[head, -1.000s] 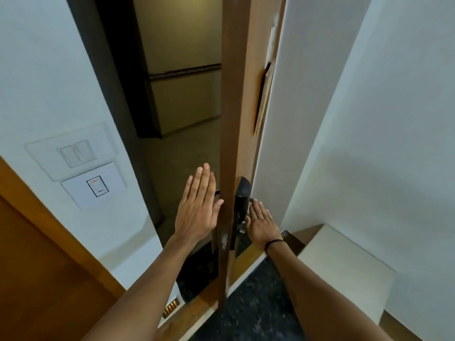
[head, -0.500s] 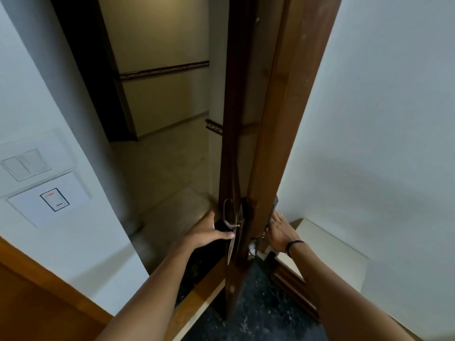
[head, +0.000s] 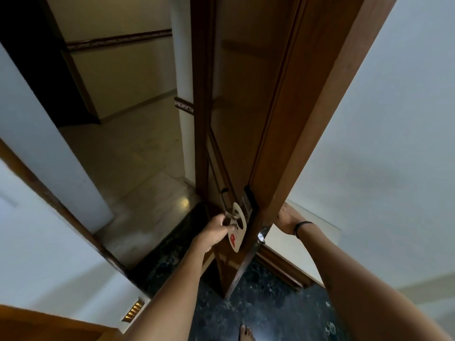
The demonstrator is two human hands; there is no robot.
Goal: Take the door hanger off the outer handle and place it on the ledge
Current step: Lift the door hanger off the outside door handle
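A beige door hanger (head: 237,230) with red print hangs on the metal outer handle (head: 227,210) of the brown door (head: 256,119), which stands open edge-on to me. My left hand (head: 213,233) pinches the hanger's left edge just below the handle. My right hand (head: 286,219) is on the door's inner side, its fingers hidden behind the door edge. The white ledge (head: 305,239) lies low on the right, behind my right wrist.
A dim corridor with a pale floor (head: 138,163) opens beyond the doorway. White walls close in on both sides. My bare foot (head: 247,333) stands on the dark speckled floor (head: 258,303). A small lit vent (head: 133,312) sits low on the left wall.
The view has swung round the door edge, bringing the hanger into sight. My left hand has gone from the handle area onto the hanger. My right hand stays behind the door.
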